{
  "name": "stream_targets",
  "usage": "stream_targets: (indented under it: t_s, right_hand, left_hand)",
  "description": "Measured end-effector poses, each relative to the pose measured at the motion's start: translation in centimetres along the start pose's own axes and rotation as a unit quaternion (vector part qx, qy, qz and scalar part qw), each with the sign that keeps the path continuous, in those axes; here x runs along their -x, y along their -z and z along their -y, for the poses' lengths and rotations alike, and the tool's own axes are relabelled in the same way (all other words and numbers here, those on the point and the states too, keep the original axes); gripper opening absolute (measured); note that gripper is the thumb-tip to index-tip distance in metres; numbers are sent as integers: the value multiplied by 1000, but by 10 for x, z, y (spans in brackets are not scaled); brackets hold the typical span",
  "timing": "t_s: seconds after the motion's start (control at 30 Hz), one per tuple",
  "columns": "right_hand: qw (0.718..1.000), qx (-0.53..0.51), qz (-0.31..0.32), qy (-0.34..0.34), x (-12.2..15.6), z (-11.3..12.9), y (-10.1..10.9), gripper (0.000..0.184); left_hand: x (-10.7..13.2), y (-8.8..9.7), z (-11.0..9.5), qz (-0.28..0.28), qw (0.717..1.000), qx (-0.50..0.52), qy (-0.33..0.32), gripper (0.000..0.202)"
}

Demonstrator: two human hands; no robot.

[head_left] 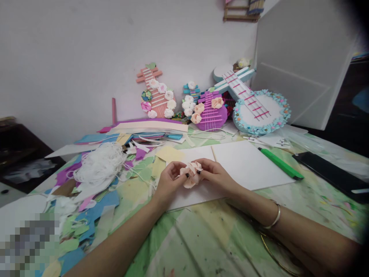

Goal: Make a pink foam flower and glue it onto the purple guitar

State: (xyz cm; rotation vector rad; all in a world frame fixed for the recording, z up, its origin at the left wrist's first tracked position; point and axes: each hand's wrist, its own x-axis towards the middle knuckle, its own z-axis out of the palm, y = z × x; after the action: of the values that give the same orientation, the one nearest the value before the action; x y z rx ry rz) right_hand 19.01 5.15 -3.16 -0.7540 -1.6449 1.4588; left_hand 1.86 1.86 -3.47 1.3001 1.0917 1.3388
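A: What is nearest the person?

B: 2 bare forearms lie across the worktop, with a thin bangle on the right wrist, just short of the near edge of the white board.

A: And the hands?

B: The left hand and the right hand meet over the near left corner of the white board. Each grip is pinched on a pale peach paper flower, which is held between the fingertips of both, just above the board.

A: What lies around the board?

B: Left of it is a pile of white string on coloured paper scraps. Along its right edge lies a green marker, touching or almost touching it. A flat black device lies further right.

A: And beyond it?

B: Behind the board's far edge, 3 guitar-shaped crafts lean against the wall: a pink guitar to the left, a purple guitar in the middle, and a blue-rimmed guitar to the right. The pink and purple ones carry paper roses.
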Motion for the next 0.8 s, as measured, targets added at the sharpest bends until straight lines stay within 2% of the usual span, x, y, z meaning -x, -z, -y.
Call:
stream_targets:
  t_s: [0.13, 0.3, 0.53, 0.8]
  right_hand:
    - [1000, 1, -2, 7, 0, -2, 0, 28]
    - [999, 16, 14, 25, 1, -5, 1, 24]
    - [998, 38, 23, 42, 2, -7, 1, 22]
    - [997, 60, 12, 43, 5, -3, -2, 18]
  left_hand:
    - [2, -2, -5, -8, 1000, -22, -17, 27]
    - [4, -4, -5, 16, 999, -33, -21, 35]
    - [5, -5, -9, 41, 996, -83, -18, 28]
    - [5, -5, -11, 35, 997, -70, -16, 23]
